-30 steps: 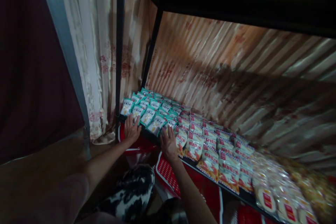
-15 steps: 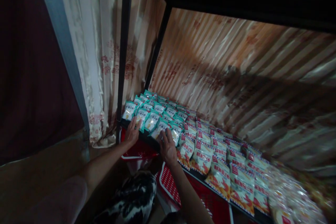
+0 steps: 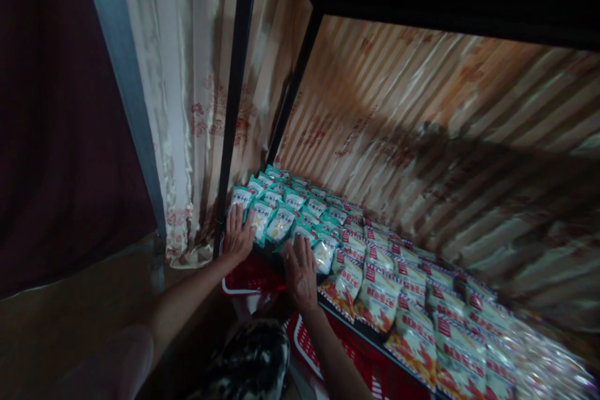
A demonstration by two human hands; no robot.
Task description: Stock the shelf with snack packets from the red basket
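Observation:
Several rows of green-and-white snack bags [image 3: 282,224] stand at the left end of a dark shelf. My left hand [image 3: 239,234] lies with fingers stretched over the front of the leftmost bags. Farther right, my right hand [image 3: 300,270] rests its spread fingers on a front green-and-white bag [image 3: 304,232]; its palm hides part of that bag. Neither hand grips anything that I can see. Right of them stand rows of white snack bags with red lettering and orange pictures [image 3: 377,300].
Clear shiny packages [image 3: 546,350] are at the shelf's right end. Red plastic baskets [image 3: 248,275] are below the front edge. A black post [image 3: 238,75] rises at the left, with pleated curtains [image 3: 375,94] behind and beside the shelf.
The view has shifted, so the shelf sits farther right. My left hand has moved left along the front bags, its fingers now flatter. My right hand stays on the same front bag.

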